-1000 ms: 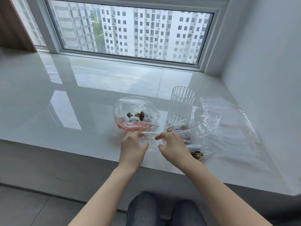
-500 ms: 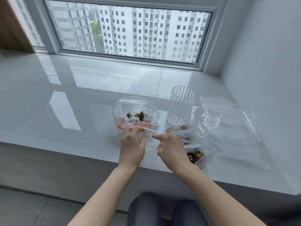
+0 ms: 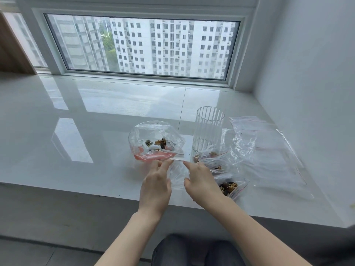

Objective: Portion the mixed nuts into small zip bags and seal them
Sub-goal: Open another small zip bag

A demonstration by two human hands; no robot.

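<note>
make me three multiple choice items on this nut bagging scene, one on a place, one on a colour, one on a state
1. Where does the ribbed glass stand?
A. right of the big nut bag
B. on the floor
C. in the person's lap

2. What colour is the bowl under the big nut bag?
A. blue
B. pink
C. black

3. What is in the small zip bag that both hands hold?
A. nuts
B. water
C. nothing visible

Answers:
1 A, it stands on the sill right of that bag.
2 B, pink shows through the plastic.
3 C, left hand and right hand pinch its top, and it looks clear.
</note>
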